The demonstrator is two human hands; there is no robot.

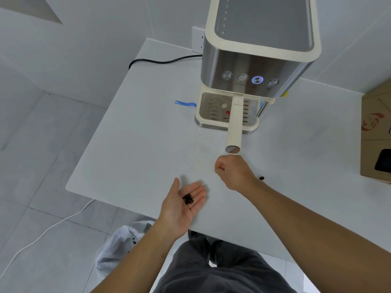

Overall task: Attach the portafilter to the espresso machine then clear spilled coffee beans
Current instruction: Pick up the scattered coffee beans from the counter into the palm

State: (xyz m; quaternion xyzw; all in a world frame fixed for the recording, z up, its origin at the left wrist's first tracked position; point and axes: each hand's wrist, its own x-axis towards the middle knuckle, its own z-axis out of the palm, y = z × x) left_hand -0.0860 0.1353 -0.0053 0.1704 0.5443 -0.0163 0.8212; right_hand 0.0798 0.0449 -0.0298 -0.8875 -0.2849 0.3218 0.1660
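The cream and steel espresso machine (254, 66) stands at the back of the white counter (137, 134). The portafilter (234, 123) sits under its brew head, cream handle pointing towards me. My left hand (182, 204) lies palm up over the counter's front edge, cupping a few dark coffee beans (187, 198). Just below the handle's end, my right hand (232, 172) is curled into a fist, knuckles down on the counter; whether it holds anything is hidden. One loose bean (262, 178) lies on the counter beside my right wrist.
A cardboard box (376, 134) stands at the counter's right edge. A black power cable (160, 60) runs left behind the machine, and a blue tape strip (185, 104) lies beside it. On the floor, a white plastic bag (120, 246) holds some beans near a white cord (48, 229).
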